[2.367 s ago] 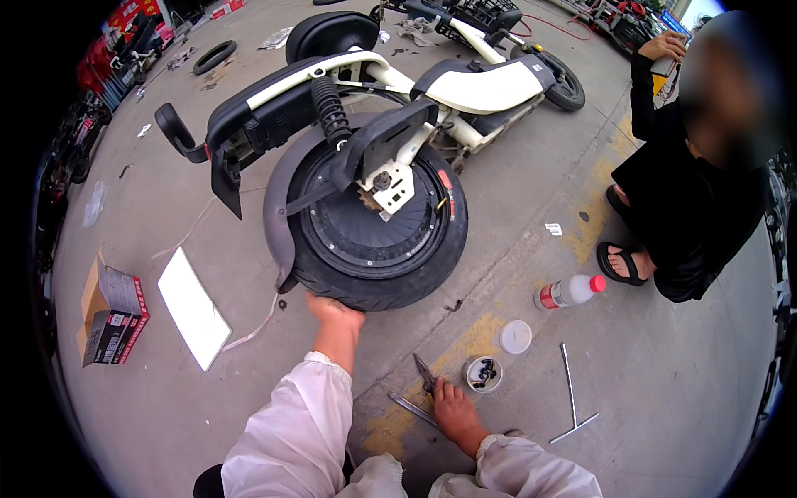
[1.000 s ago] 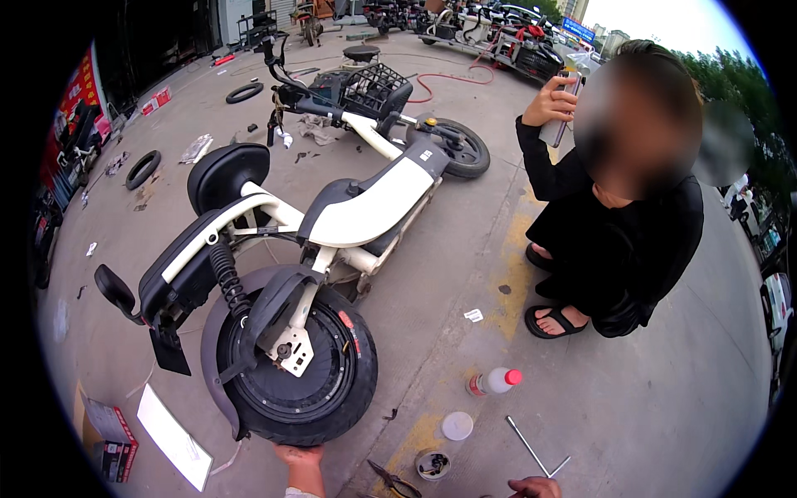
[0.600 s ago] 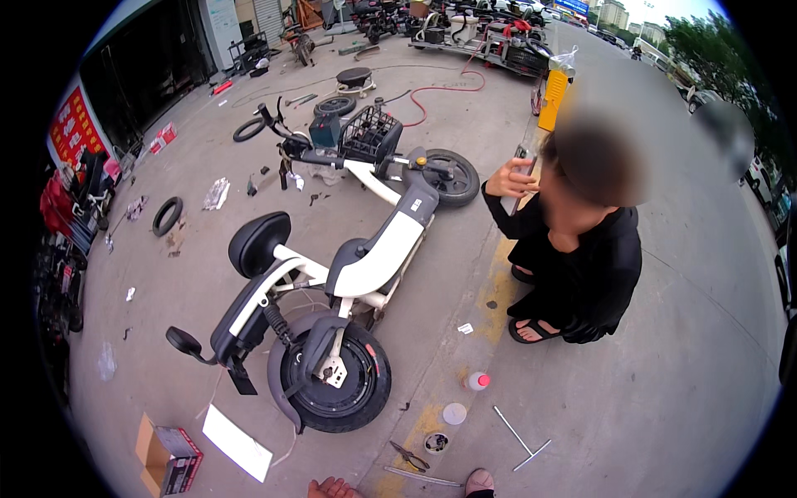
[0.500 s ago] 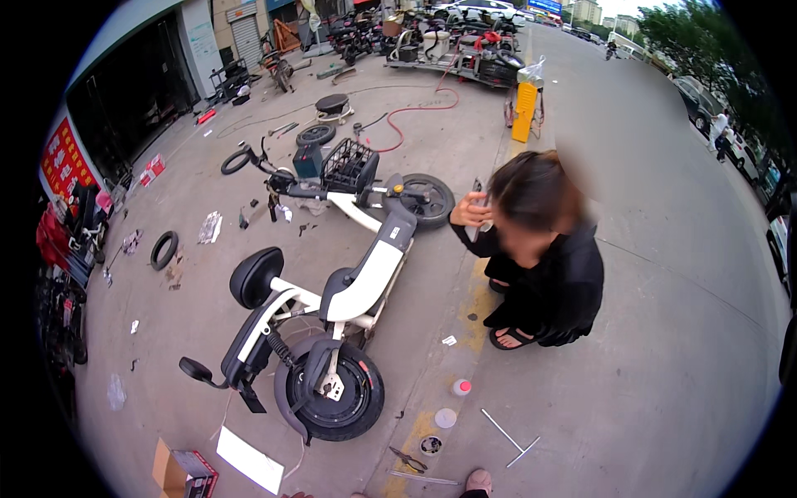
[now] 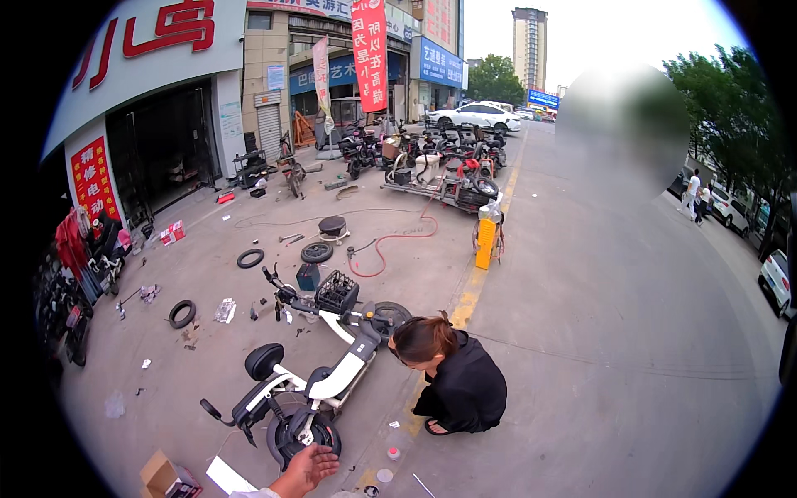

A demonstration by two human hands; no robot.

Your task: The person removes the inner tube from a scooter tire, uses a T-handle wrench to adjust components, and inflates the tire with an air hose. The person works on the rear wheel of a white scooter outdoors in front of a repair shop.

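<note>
My left hand (image 5: 309, 470) reaches in from the lower edge, fingers stretched out and holding nothing. Just beyond it in the picture is the rear wheel (image 5: 292, 440) of a white and black electric scooter (image 5: 339, 373) lying on its side. I cannot tell whether the hand touches the tyre. The scooter's front wheel (image 5: 388, 319) and wire basket (image 5: 338, 292) point away from me. My right hand is out of view. A person in black (image 5: 465, 386) squats to the right of the scooter, head bent.
A bottle with a pink cap (image 5: 393, 454), a round lid (image 5: 384, 476) and a metal rod (image 5: 423, 485) lie nearby. An opened carton (image 5: 166, 477) and a white panel (image 5: 228, 476) are at lower left. Loose tyres (image 5: 182, 314), a red hose (image 5: 380, 253) and a yellow stand (image 5: 484, 243) are farther off.
My view has tilted up, showing more of the street and shopfronts. My left hand has come up into view with fingers extended. The squatting person's raised hand with a phone no longer shows.
</note>
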